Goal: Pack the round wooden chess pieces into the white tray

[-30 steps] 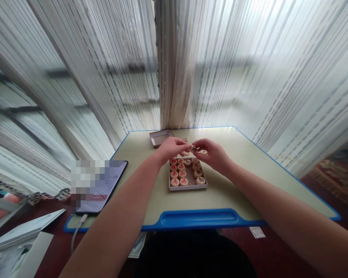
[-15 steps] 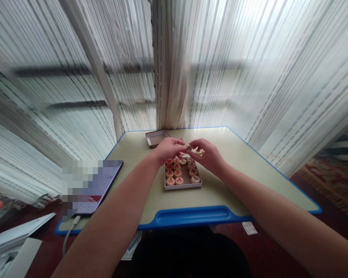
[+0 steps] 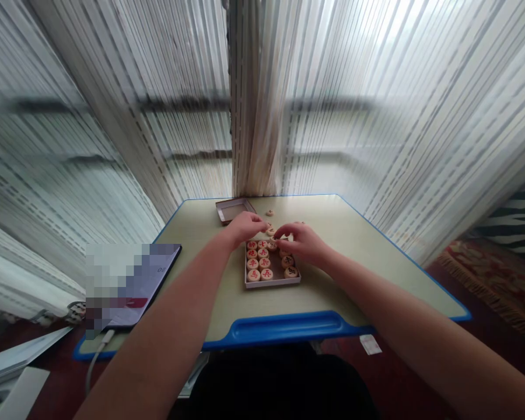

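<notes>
Beyond a shallow white-rimmed box (image 3: 273,283), my left hand (image 3: 247,226) has its fingers bent and slightly apart, at the left edge of light wooden Chinese chess pieces (image 3: 270,231) on the table. Whether the fingertips touch them is unclear. My right hand (image 3: 301,240) is over the box's upper right, fingertips pinched on a Chinese chess piece (image 3: 279,238) mostly hidden by the fingers. Red-marked pieces (image 3: 265,263) fill two columns on the box's left side. Black-marked pieces (image 3: 291,272) line its right side, partly under my right hand. Brown bottom shows between them.
An open box lid (image 3: 235,210) lies at the back left, and a single piece (image 3: 270,213) to its right. A tablet (image 3: 157,280) with a white cable (image 3: 97,356) sits at the left edge. A blue-edged tray groove (image 3: 289,326) runs along the table's front.
My hands have drawn apart from where they met around a piece above the box. The right has come down to the box; the left has shifted slightly beside the pieces behind it.
</notes>
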Motion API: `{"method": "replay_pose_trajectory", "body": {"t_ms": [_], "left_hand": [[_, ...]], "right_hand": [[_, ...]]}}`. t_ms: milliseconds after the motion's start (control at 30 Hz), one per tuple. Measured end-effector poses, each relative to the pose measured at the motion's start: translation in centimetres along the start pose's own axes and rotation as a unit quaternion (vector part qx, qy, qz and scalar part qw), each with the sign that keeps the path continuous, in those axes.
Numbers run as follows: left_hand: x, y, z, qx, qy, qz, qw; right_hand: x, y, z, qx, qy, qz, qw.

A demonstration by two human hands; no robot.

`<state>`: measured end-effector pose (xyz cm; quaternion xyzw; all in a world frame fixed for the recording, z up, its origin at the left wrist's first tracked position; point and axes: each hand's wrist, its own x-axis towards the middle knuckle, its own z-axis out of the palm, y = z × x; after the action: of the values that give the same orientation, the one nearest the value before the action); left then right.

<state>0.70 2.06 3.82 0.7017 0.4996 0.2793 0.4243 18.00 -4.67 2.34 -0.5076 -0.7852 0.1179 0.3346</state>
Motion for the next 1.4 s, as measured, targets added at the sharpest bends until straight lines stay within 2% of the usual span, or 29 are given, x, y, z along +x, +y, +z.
{"method": "replay_pose_trajectory", "body": {"t_ms": [100,233,600,900,1000,1067,1200,1267,1400], "left_hand": [[-0.1,0.1,0.1,-0.054,-0.041,-0.011,0.998],[-0.4,0.8,0.0,-0.109,-0.032,-0.021,0.993],[-0.9,1.3,0.2,-0.111,-0.017,0.005,0.994],[-0.6,1.2,0.2,-0.119,-0.019,0.01,0.993],[-0.6,1.2,0.2,-0.112,-0.016,0.012,0.993],[-0.5,1.0,0.2,-0.109,-0.012,0.013,0.994],[0.1,0.3,-0.1,-0.059,0.025,0.014,0.998],[0.4,-0.2,-0.2,-0.014,0.046,0.017,0.999],[0.7,-0.9,-0.4,0.037,0.052,0.0,0.998]], "right_hand": [[0.1,-0.3,0.1,-0.026,-0.013,0.004,1.0],[0.3,-0.4,0.2,-0.061,-0.034,-0.002,0.998],[0.7,-0.8,0.3,-0.104,-0.059,-0.013,0.993],[0.7,-0.8,0.4,-0.088,-0.064,-0.014,0.994],[0.6,-0.7,0.5,-0.076,-0.047,-0.028,0.996],[0.7,-0.1,0.3,-0.064,-0.003,-0.033,0.997],[1.0,2.0,-0.4,-0.097,0.11,0.023,0.989],[1.0,3.2,-0.9,-0.135,0.113,0.066,0.982],[0.7,4.3,-1.5,-0.166,0.067,0.113,0.977]]}}
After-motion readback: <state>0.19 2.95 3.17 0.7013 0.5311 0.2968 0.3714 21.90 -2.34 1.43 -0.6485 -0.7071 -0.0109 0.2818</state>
